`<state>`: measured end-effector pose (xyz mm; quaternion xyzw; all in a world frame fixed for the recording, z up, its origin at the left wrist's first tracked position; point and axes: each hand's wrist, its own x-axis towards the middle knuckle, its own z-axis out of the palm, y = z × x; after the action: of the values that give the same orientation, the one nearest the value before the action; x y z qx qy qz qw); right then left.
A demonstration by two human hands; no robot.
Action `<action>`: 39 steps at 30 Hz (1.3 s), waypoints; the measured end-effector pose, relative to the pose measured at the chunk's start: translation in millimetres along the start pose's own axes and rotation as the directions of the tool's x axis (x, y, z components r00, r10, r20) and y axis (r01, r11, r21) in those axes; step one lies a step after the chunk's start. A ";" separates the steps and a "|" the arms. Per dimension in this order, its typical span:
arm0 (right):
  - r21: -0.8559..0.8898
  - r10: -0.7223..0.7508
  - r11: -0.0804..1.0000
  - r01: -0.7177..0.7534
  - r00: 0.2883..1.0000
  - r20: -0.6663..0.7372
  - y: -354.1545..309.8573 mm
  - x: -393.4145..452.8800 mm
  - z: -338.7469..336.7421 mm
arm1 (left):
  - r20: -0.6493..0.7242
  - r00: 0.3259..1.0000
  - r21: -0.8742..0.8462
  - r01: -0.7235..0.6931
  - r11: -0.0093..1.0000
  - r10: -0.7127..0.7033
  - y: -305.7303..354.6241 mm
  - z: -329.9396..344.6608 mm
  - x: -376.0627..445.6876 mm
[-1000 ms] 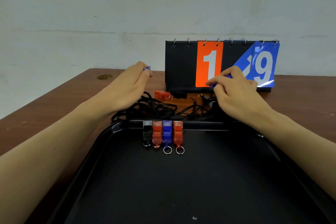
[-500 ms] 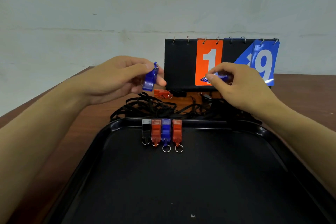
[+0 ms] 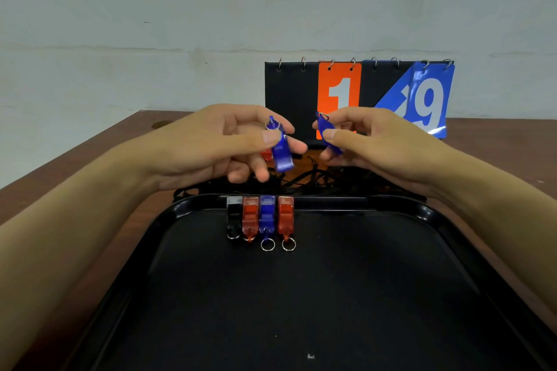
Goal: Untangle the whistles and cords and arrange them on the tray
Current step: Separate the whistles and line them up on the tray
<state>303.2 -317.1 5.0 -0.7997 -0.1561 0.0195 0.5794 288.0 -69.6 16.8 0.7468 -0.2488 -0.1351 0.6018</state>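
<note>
Left hand is pinching a blue whistle; right hand is pinching another blue whistle. Both are hovering above the cord tangle, behind the black tray.

left-hand whistle: translucent blue, silver ring
right-hand whistle: translucent blue
tray: glossy black
tray row at 12 o'clock, running toward 3: black whistle, red whistle, blue whistle, second red whistle
cords: black
scoreboard: black; orange card, blue card, white digits
table: reddish-brown wood
wall: pale grey-green
</note>
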 end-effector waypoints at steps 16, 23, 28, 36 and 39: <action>-0.024 -0.024 0.999 0.025 0.999 0.025 3.6 -1.8 -0.2 | 0.015 0.999 0.025 -0.033 0.999 0.033 -7.9 25.1 4.4; -0.188 -0.037 0.981 0.057 0.993 0.108 -23.4 -16.5 -2.0 | -0.059 0.996 0.189 -0.050 0.981 0.062 -5.2 22.5 1.8; -0.412 -0.120 0.898 0.153 0.987 0.105 -3.0 -26.1 -3.5 | -0.122 0.991 0.295 -0.025 0.955 0.063 -6.0 26.5 3.6; -0.318 -0.064 0.947 0.037 0.995 -0.077 10.7 -20.3 -10.2 | -0.034 0.998 0.368 -0.034 0.929 0.050 -9.4 38.4 2.0; -0.313 -0.128 0.947 0.074 0.979 -0.157 12.3 -20.8 -13.7 | -0.009 0.997 0.410 -0.067 0.910 0.077 -9.9 40.7 2.2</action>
<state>289.1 -338.8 -5.1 -0.8692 -0.1464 -0.1053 0.4605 271.5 -103.1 -2.3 0.8480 -0.2915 -0.0484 0.4400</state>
